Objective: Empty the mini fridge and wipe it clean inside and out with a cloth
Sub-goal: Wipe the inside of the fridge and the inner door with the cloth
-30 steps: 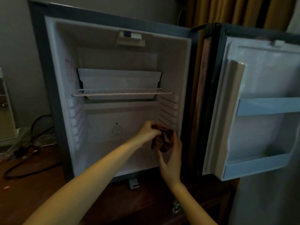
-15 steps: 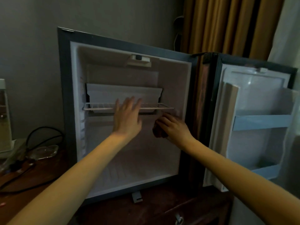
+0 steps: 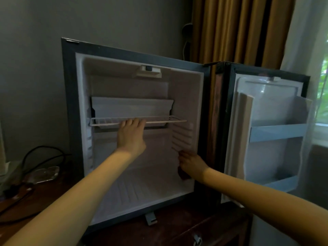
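The mini fridge (image 3: 71, 107) stands open on a dark wooden cabinet, its white inside bare of food. A white wire shelf (image 3: 165, 119) crosses the middle, with a white tray behind it. My left hand (image 3: 131, 137) reaches up and its fingers curl over the shelf's front wire. My right hand (image 3: 192, 163) holds a dark reddish cloth (image 3: 183, 174) against the lower right inner wall, just below the ribbed shelf guides. Most of the cloth is hidden under that hand.
The fridge door (image 3: 271, 132) hangs open to the right, with pale blue door racks. Black cables (image 3: 44, 157) and a clear plastic item (image 3: 44, 174) lie on the cabinet top (image 3: 177, 226) to the left. Golden curtains and a window are behind.
My left hand let go of the cloth, rose and took hold of the wire shelf's front. My right hand took over the cloth and slid it down the right inner wall.
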The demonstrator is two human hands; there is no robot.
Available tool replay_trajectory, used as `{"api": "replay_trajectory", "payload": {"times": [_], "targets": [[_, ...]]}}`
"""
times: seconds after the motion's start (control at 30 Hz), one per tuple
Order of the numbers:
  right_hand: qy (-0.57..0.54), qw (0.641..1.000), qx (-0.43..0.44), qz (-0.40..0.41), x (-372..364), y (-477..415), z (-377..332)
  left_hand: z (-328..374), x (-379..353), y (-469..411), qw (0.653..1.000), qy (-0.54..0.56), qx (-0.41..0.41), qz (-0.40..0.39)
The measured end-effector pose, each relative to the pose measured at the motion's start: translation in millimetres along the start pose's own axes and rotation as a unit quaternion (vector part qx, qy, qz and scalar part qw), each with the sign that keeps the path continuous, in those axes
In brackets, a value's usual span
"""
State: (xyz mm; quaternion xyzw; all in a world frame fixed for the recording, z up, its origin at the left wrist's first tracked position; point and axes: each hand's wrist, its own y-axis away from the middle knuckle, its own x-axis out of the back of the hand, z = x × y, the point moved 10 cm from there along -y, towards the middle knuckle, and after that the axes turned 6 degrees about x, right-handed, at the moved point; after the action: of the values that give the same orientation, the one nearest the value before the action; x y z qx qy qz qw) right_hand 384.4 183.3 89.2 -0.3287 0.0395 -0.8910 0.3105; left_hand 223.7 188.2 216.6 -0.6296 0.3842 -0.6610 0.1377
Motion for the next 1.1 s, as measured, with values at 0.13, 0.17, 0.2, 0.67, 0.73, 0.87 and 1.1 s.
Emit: {"api": "replay_trajectory", "payload": {"times": [0.13, 0.17, 0.2, 0.67, 0.73, 0.87, 1.1], "targets": [[-0.024, 0.988, -0.055, 0.141, 71, -5, 69, 0, 0, 0, 1.000, -0.017, 0.003, -0.015], [-0.009, 0.984, -0.065, 0.168, 86, -4, 82, 1, 1, -1, 1.000, -0.018, 0.006, -0.018], [0.009, 0.982, -0.074, 0.171, 96, 0, 88, 2, 1, 0, 0.999, -0.021, 0.009, -0.022], [0.041, 0.978, -0.118, 0.165, 146, 1, 136, -1, 8, -9, 0.998, 0.009, 0.023, -0.058], [0.074, 0.971, -0.165, 0.156, 155, -9, 165, -2, 13, -15, 0.998, 0.038, 0.025, -0.050], [0.005, 0.983, -0.171, 0.064, 128, -45, 166, -1, 5, -31, 0.997, 0.065, 0.019, -0.036], [0.025, 0.990, -0.133, 0.036, 95, -56, 154, 19, -34, -64, 0.972, 0.048, -0.074, -0.218]]}}
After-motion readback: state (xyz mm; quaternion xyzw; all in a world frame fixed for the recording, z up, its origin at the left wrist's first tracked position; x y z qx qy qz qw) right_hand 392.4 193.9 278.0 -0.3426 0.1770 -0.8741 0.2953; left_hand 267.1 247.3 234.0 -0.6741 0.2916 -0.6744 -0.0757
